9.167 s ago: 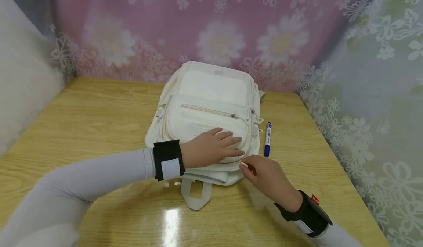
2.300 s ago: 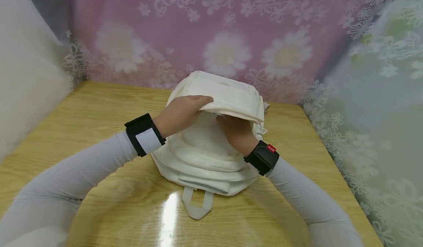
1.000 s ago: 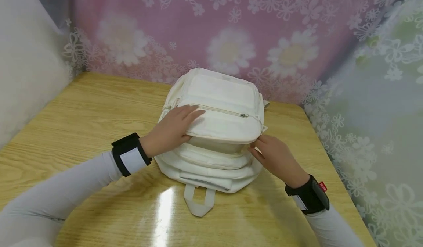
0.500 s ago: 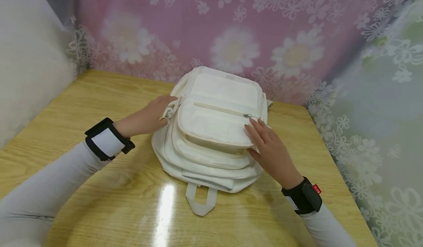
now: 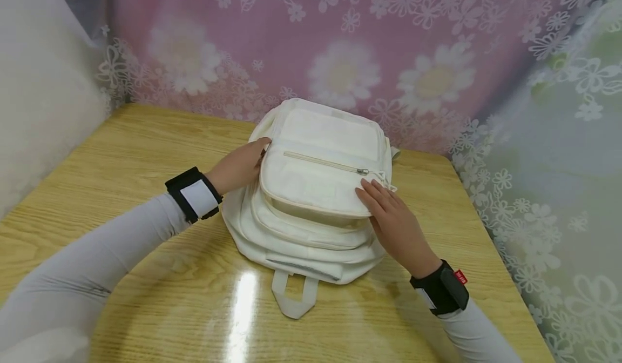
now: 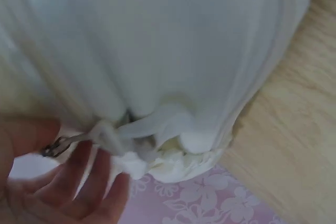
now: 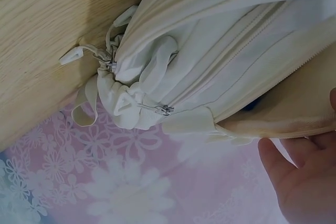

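A cream backpack (image 5: 335, 128) lies on the table, its carry handle (image 5: 293, 301) toward me. Its front pocket gapes along the near edge under the pocket flap (image 5: 311, 185). My left hand (image 5: 241, 163) is at the left side of that pocket; in the left wrist view its thumb and fingers close about a metal zipper pull (image 6: 55, 147) with a cord. My right hand (image 5: 393, 220) holds the flap's right edge, fingers over the outside and thumb at the opening. Inside the pocket, the right wrist view shows a small dark blue bit (image 7: 254, 103), mostly hidden.
A closed zipper (image 5: 325, 163) crosses the flap. Cord pulls (image 7: 73, 55) and straps hang on the bag's right side. The wooden table (image 5: 165, 130) backs onto a pink floral curtain (image 5: 272, 44), with a pale floral curtain (image 5: 573, 190) at the right.
The blue marker, on the table right of the bag 9.2 seconds ago, is no longer there. The pocket has been opened. My left hand moved from the flap to its left side.
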Demonstrator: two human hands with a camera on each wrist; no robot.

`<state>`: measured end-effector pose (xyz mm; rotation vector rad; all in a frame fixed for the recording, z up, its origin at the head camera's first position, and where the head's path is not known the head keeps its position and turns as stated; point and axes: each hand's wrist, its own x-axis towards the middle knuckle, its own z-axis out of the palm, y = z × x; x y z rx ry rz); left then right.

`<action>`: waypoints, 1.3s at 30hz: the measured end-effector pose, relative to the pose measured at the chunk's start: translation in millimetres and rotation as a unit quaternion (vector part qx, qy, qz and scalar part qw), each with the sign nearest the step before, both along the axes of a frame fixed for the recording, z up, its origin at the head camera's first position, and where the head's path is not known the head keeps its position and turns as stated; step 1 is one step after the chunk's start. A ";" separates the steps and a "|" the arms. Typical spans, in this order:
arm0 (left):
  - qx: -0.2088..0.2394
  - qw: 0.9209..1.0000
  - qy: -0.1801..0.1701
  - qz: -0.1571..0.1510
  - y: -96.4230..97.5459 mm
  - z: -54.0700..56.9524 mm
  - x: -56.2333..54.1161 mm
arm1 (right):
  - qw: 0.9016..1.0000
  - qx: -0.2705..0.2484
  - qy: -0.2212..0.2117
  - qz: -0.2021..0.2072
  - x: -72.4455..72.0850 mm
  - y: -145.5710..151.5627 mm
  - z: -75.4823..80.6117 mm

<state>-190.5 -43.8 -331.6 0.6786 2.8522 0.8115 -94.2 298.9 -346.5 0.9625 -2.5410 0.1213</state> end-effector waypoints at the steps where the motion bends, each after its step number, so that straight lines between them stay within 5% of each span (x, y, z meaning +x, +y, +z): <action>1: 0.003 1.000 0.005 0.009 0.5 -1.9 -0.3 | 1.000 -0.002 -0.002 0.001 0.5 -0.4 0.0; 9: 0.025 0.997 0.053 0.055 -7.6 -12.6 8.9 | 1.000 -0.009 -0.007 0.001 3.7 -3.3 -2.7; 16: -0.069 0.983 0.168 0.007 -16.4 -10.2 49.7 | 1.000 -0.009 -0.005 0.008 6.9 -6.1 -3.6; 24: -0.068 0.951 0.294 -0.065 -2.1 -9.7 94.4 | 1.000 0.026 -0.017 -0.001 5.1 -6.1 4.0; 31: -0.066 0.953 0.294 -0.035 -6.2 -7.4 103.6 | 0.994 0.071 -0.073 0.025 16.9 -32.8 19.3; 39: -0.060 0.926 0.371 -0.037 -13.7 -5.1 116.0 | 0.986 0.126 -0.050 0.095 1.5 -111.5 39.5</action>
